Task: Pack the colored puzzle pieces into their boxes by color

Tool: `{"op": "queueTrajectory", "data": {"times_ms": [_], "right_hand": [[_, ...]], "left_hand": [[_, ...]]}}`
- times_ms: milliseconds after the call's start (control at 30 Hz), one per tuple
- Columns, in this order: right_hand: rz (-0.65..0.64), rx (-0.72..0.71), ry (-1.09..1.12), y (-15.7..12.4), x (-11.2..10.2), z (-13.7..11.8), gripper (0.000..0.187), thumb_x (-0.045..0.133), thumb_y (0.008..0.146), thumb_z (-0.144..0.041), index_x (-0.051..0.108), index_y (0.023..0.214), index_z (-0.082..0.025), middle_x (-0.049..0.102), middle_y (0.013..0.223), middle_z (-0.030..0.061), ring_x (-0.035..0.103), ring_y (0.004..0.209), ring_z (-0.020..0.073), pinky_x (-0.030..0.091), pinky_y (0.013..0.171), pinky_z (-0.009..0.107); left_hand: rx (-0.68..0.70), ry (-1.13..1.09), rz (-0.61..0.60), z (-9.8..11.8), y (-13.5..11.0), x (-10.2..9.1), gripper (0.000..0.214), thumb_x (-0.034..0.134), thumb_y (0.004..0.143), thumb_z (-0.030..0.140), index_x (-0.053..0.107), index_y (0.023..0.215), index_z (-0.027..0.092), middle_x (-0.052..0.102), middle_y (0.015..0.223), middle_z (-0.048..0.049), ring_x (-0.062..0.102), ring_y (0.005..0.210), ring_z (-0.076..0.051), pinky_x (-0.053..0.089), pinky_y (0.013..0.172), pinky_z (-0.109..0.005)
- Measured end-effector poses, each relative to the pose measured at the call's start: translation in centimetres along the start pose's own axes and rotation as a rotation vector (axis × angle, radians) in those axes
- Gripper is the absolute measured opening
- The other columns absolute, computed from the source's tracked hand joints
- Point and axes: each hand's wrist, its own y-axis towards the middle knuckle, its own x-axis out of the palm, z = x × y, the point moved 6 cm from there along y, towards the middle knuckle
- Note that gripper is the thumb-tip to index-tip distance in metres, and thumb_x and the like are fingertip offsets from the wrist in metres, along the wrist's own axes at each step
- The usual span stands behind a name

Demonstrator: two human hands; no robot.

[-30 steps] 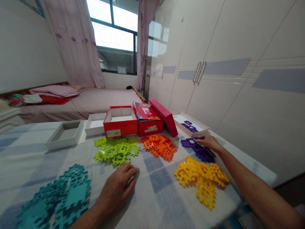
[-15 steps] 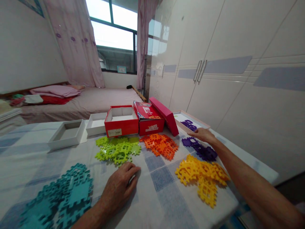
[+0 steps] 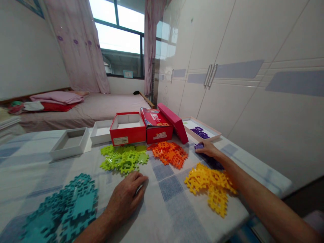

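My right hand [image 3: 209, 149] lies on a pile of purple interlocking plastic tiles [image 3: 214, 162] near the table's right edge. Its fingers stretch flat over the pile's far end, and I see nothing gripped. Just beyond it stands a shallow white tray [image 3: 214, 132] with a few purple tiles [image 3: 199, 132] in it. My left hand [image 3: 125, 197] rests palm down on the checked tablecloth [image 3: 167, 216], fingers flat and empty. It sits between the teal tile pile [image 3: 68, 209] and the lime green pile [image 3: 124, 158].
An orange pile [image 3: 170, 154] and a yellow pile [image 3: 211, 187] lie between my hands. At the back stand two white trays [image 3: 69, 143] [image 3: 101, 132], an open red box [image 3: 128, 130], a second red box [image 3: 157, 126] and a leaning magenta lid [image 3: 174, 122]. A wardrobe is on the right, a bed behind.
My right hand reached from the purple pile to the tray half a second ago and has come back to the pile's far end. My left hand has stayed put.
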Motion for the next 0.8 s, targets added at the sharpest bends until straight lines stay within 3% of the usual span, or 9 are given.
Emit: {"op": "queueTrajectory", "data": {"times_ms": [167, 300, 400, 500, 567, 700, 800], "right_hand": [[0.049, 0.011, 0.018, 0.4, -0.9, 0.1, 0.016, 0.063, 0.066, -0.017, 0.068, 0.081, -0.014, 0.070, 0.079, 0.0061, 0.064, 0.078, 0.0204, 0.048, 0.069, 0.026], [0.136, 0.072, 0.056, 3.2, -3.1, -0.5, 0.021, 0.057, 0.073, -0.017, 0.068, 0.089, -0.012, 0.070, 0.078, 0.0061, 0.065, 0.071, 0.0181, 0.049, 0.064, 0.025], [0.242, 0.149, 0.045, 5.6, -5.6, -1.0, 0.035, 0.054, 0.079, -0.025, 0.063, 0.108, -0.008, 0.069, 0.096, 0.0131, 0.066, 0.086, 0.0225, 0.051, 0.073, 0.030], [0.317, 0.206, -0.015, 5.9, -7.5, -0.6, 0.054, 0.059, 0.079, -0.036, 0.055, 0.121, -0.002, 0.060, 0.118, 0.0237, 0.056, 0.111, 0.0322, 0.046, 0.091, 0.040], [0.271, 0.181, -0.062, 4.5, -7.6, 0.2, 0.060, 0.064, 0.075, -0.042, 0.057, 0.121, -0.004, 0.058, 0.121, 0.0242, 0.052, 0.116, 0.0345, 0.041, 0.097, 0.042], [-0.033, 0.047, -0.218, -0.5, -5.0, 2.5, 0.071, 0.067, 0.069, -0.058, 0.059, 0.123, -0.013, 0.060, 0.123, 0.0176, 0.052, 0.117, 0.0342, 0.041, 0.098, 0.041], [-0.203, 0.050, -0.312, -4.0, -3.1, 3.9, 0.086, 0.065, 0.067, -0.065, 0.051, 0.133, -0.012, 0.055, 0.129, 0.0202, 0.051, 0.120, 0.0350, 0.040, 0.099, 0.042]], "left_hand": [[0.002, 0.005, -0.004, -0.1, 0.1, 0.0, 0.028, 0.041, 0.088, 0.022, 0.064, 0.104, 0.019, 0.062, 0.100, -0.0091, 0.059, 0.091, -0.020, 0.049, 0.080, -0.032], [0.000, 0.001, -0.006, -0.1, 0.1, 0.1, 0.029, 0.041, 0.088, 0.022, 0.064, 0.104, 0.019, 0.062, 0.100, -0.0091, 0.059, 0.092, -0.019, 0.049, 0.081, -0.033], [0.008, -0.001, 0.003, 0.0, 0.0, -0.1, 0.028, 0.041, 0.088, 0.023, 0.064, 0.103, 0.019, 0.062, 0.099, -0.0088, 0.059, 0.090, -0.019, 0.050, 0.080, -0.032], [0.015, -0.002, 0.010, 0.1, 0.0, -0.3, 0.027, 0.041, 0.089, 0.025, 0.065, 0.101, 0.019, 0.062, 0.096, -0.0085, 0.060, 0.088, -0.018, 0.050, 0.077, -0.031], [0.018, -0.004, 0.017, 0.1, 0.0, -0.3, 0.027, 0.041, 0.089, 0.025, 0.065, 0.102, 0.020, 0.063, 0.096, -0.0084, 0.060, 0.088, -0.019, 0.050, 0.077, -0.030], [0.012, -0.009, 0.020, -0.2, 0.0, -0.1, 0.028, 0.044, 0.087, 0.023, 0.065, 0.104, 0.021, 0.063, 0.098, -0.0080, 0.060, 0.090, -0.019, 0.049, 0.079, -0.031], [-0.002, -0.009, 0.005, -0.3, 0.0, 0.0, 0.029, 0.044, 0.087, 0.023, 0.065, 0.105, 0.019, 0.063, 0.100, -0.0086, 0.060, 0.091, -0.020, 0.049, 0.080, -0.032]]}}
